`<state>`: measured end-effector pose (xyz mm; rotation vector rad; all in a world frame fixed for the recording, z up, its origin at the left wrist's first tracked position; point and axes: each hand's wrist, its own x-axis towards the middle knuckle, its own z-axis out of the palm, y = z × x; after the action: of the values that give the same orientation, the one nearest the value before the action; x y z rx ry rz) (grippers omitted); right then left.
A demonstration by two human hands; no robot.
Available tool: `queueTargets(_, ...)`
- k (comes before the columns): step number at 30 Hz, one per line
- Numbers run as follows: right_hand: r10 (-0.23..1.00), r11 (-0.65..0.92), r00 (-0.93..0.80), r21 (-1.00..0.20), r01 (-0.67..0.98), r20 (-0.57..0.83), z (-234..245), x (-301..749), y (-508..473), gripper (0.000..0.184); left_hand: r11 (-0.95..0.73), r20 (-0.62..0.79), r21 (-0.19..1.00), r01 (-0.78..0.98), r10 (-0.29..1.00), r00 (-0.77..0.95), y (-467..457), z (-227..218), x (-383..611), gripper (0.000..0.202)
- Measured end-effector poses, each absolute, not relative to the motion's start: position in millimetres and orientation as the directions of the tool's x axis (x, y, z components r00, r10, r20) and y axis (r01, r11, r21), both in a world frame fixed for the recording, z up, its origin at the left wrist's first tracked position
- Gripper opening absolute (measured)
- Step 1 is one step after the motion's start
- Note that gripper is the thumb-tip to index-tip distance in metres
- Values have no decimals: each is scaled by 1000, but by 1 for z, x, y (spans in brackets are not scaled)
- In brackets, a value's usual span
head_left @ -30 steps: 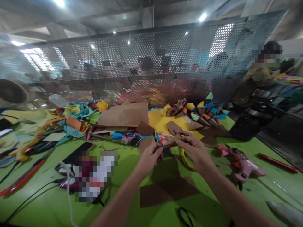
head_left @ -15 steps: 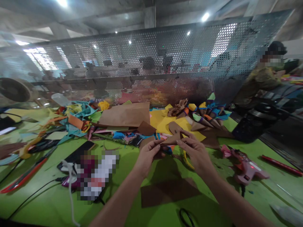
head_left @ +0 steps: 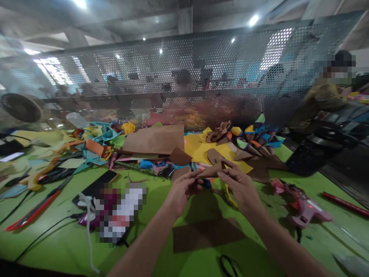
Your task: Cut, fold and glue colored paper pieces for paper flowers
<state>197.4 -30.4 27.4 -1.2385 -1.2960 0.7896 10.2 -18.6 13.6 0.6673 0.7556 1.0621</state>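
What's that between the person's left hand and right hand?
In the head view, a small piece of brown paper spans the gap: the left hand holds one end, the right hand the other, above the green table.

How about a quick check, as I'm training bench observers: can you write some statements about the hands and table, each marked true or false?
1. The left hand and right hand both hold the paper. True.
2. The tabletop is red. False: the table is green.
3. A brown sheet lies between the forearms. True.
4. The glue gun is in the left hand. False: the glue gun lies right of both hands.
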Motion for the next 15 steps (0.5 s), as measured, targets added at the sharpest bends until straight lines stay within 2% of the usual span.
queueTargets(10,936,271,164,-933,236,313,25,197,-30,25,319,-171,778,-541,936,307,-16,4,9,31)
queueTargets(15,928,279,177,-926,256,329,27,196,-30,26,308,-187,816,-489,941,281,-17,5,9,34)
